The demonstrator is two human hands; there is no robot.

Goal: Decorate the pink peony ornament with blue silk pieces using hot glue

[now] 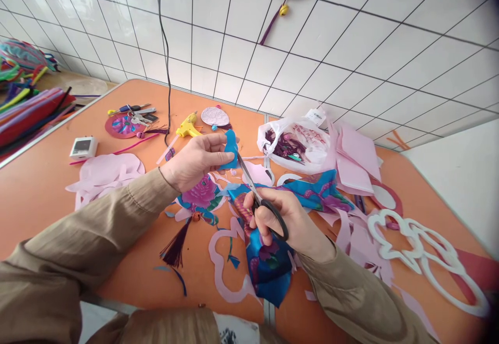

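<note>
Between the thumb and fingers of my left hand (197, 159) is a small piece of blue fabric (231, 149), held up over the table. My right hand (290, 219) grips black-handled scissors (249, 175), whose blades point up and left, with the tips at the fabric's right edge. Under my hands lies a flower-shaped ornament (200, 193) in pink and blue patterned cloth with a dark tassel (175, 248). Shiny blue patterned fabric (268, 271) spreads below and beyond my right hand. A pink scalloped cutout (218, 261) sits near the front edge.
A yellow glue gun (187, 126) with a black cord (166, 53) stands at the back. Further right is a plastic bag (307, 151) of dark tassels beside pink sheets (354, 157). White cutout frames (424, 250) lie at right; pink scraps (109, 172), keys (142, 118) and a white charger (83, 147) are left.
</note>
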